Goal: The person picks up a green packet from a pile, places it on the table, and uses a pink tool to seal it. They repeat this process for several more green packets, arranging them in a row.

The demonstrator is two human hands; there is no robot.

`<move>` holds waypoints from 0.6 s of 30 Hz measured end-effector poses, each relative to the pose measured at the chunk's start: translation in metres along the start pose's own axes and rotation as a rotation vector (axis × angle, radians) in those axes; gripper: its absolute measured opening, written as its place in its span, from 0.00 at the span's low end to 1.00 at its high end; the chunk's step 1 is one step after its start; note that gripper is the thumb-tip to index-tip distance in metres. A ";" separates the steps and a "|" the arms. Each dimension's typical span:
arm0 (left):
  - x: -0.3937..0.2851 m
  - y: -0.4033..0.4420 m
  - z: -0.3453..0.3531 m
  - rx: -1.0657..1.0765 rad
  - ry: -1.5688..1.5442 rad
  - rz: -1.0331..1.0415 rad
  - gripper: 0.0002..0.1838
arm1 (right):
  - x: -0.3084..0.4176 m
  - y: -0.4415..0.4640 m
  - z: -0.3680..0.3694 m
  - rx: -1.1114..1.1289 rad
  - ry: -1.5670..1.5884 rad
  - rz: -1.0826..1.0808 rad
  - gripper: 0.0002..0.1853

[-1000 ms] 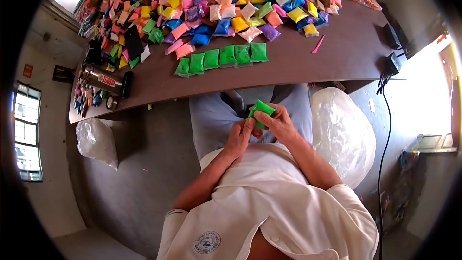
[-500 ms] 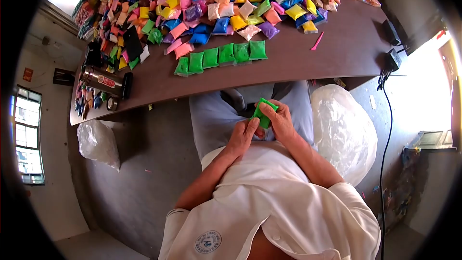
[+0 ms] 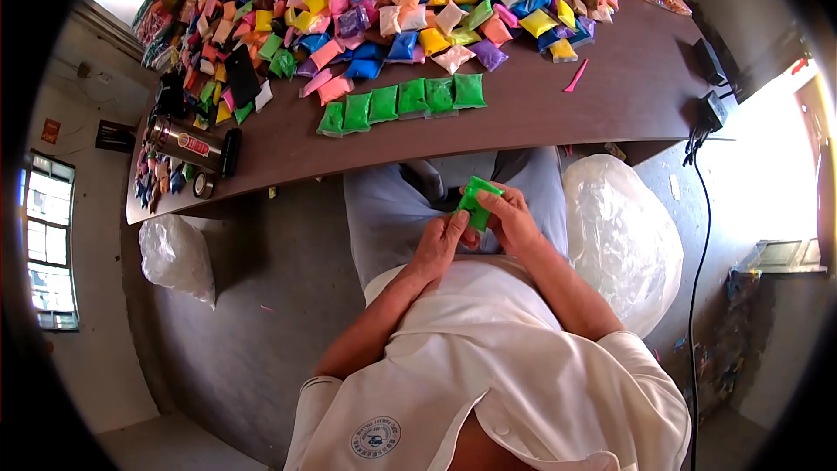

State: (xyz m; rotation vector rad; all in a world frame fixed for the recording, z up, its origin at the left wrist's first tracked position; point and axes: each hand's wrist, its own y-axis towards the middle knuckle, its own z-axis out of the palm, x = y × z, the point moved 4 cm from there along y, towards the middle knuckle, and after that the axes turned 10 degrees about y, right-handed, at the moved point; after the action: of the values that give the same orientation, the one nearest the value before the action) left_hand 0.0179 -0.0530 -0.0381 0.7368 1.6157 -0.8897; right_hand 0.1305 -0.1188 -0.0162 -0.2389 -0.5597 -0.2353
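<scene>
Over my lap, both hands hold one small green packet with a clear wrapper. My left hand pinches its lower left side with the thumb on top. My right hand grips the right side, its thumb lying across the packet's face. The fingers beneath the packet are mostly hidden. On the table ahead, several matching green packets lie in a row near the front edge. Behind them spreads a big heap of packets in many colours.
A steel flask and a roll of tape lie at the table's left. On the table's right are a pink stick tool and a black adapter with a hanging cable. Clear plastic bags stand on the floor either side.
The green packet has turned slightly in my hands, and my thumbs have shifted a little on it. The things on the table have stayed in place.
</scene>
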 end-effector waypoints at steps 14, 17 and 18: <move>-0.002 -0.001 -0.001 -0.005 -0.014 -0.003 0.27 | -0.015 0.001 -0.016 0.046 -0.308 0.044 0.12; -0.003 -0.002 0.000 0.009 0.005 -0.002 0.27 | -0.013 0.000 -0.012 0.097 -0.274 -0.004 0.13; -0.003 -0.002 0.000 0.016 0.017 0.002 0.27 | -0.013 0.000 -0.012 0.096 -0.274 -0.004 0.13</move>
State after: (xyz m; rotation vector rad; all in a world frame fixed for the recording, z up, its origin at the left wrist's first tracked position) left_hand 0.0173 -0.0542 -0.0345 0.7586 1.6240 -0.8986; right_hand 0.1257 -0.1206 -0.0327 -0.1776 -0.8408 -0.1794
